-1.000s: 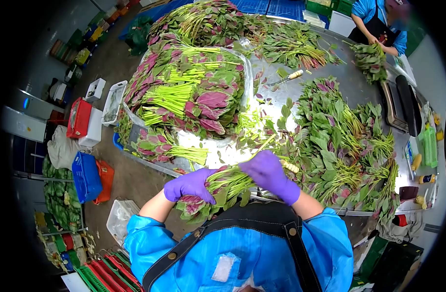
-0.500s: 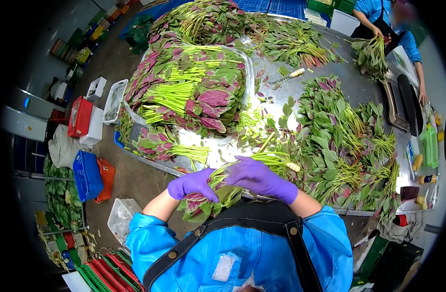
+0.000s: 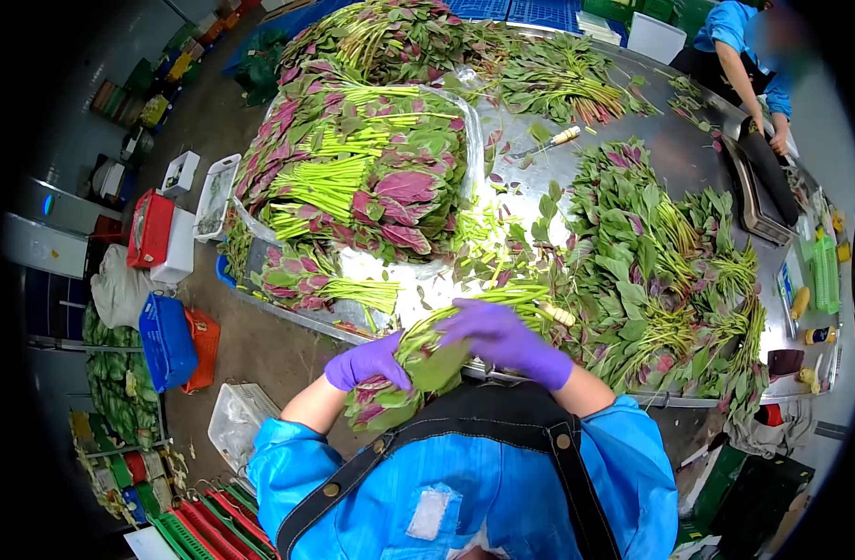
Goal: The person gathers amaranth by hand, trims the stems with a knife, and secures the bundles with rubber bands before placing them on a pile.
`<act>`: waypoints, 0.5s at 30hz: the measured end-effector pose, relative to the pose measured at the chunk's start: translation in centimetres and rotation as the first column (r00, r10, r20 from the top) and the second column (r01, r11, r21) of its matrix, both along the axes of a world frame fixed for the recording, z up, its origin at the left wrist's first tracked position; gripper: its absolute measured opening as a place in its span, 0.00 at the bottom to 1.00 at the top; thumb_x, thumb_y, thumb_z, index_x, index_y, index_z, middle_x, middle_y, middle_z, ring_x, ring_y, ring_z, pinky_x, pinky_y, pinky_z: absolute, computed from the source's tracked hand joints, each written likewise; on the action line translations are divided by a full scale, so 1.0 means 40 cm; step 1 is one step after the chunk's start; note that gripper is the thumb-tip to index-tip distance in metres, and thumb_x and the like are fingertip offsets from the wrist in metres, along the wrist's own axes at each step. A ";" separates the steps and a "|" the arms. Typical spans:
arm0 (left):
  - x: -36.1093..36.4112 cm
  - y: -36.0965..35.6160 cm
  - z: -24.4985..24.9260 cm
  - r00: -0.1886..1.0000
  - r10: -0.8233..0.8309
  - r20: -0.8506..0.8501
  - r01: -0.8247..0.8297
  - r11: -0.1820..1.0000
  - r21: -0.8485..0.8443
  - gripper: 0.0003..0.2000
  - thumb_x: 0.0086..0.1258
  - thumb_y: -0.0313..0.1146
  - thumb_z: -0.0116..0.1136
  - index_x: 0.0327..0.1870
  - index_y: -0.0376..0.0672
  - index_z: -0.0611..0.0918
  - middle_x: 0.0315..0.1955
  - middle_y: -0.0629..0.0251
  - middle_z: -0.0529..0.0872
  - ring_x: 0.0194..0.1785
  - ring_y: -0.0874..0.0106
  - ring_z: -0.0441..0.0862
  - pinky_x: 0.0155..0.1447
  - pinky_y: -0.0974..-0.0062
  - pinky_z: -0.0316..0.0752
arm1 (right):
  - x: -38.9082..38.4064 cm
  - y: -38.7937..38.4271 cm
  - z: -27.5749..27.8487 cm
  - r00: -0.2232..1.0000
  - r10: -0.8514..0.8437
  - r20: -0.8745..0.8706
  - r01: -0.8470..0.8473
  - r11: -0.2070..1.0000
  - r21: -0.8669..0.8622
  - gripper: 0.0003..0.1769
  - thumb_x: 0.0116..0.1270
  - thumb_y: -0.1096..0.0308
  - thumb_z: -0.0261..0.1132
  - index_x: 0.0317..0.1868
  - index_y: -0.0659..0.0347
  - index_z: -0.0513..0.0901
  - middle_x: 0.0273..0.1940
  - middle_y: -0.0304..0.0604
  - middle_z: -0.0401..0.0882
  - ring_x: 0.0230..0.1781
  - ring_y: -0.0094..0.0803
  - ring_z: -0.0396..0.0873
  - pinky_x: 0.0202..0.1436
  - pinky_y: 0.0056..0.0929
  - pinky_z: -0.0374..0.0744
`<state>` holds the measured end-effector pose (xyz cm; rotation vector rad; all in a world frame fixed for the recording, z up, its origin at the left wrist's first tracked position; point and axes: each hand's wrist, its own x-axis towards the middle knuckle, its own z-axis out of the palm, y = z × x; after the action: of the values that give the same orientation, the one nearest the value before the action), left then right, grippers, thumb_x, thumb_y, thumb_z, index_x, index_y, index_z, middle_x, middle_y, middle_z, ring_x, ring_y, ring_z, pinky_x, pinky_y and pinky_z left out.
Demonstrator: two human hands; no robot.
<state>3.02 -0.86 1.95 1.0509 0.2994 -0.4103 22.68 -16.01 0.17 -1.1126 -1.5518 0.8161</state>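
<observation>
A bunch of red-and-green amaranth point(image 3: 385, 397) lies across the front of my body, leaves to the left and stems toward the right. My left hand point(image 3: 367, 362), in a purple glove, is closed around its leafy part. Over the stem side is my right hand point(image 3: 511, 343), also gloved in purple; its fingers are blurred and point left across the bunch. Just under those fingertips shows a large smeared green leaf point(image 3: 437, 366). Beyond the right hand, a knife's pale handle point(image 3: 558, 315) sticks out among stems. Cut stem pieces point(image 3: 488, 229) lie on the metal table.
A lined container point(image 3: 474, 126) of stacked amaranth bunches stands ahead left, with one bunch point(image 3: 353, 291) before it. Loose amaranth point(image 3: 632, 280) covers the right side. Another knife point(image 3: 563, 136) lies farther back. A co-worker point(image 3: 735, 56) stands by a dark device point(image 3: 768, 191) at far right.
My right hand has shifted slightly right over the bunch, and a leaf now shows under its fingers. The co-worker's held bunch is gone from their hand; both their hands are at the dark device.
</observation>
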 end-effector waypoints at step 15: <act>-0.071 -0.006 -0.114 0.993 0.113 -0.022 -0.114 0.950 -0.292 0.51 0.37 0.27 0.73 0.68 0.41 0.55 0.63 0.61 0.64 0.65 0.68 0.62 0.66 0.70 0.57 | -0.043 -0.008 0.031 0.879 -0.200 0.433 0.108 0.967 0.229 0.30 0.44 0.78 0.58 0.53 0.52 0.77 0.53 0.41 0.74 0.58 0.38 0.69 0.69 0.45 0.55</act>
<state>0.18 -1.10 -2.61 0.7385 0.2923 -0.3414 20.94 -16.33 1.40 -1.3199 -1.8509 0.2873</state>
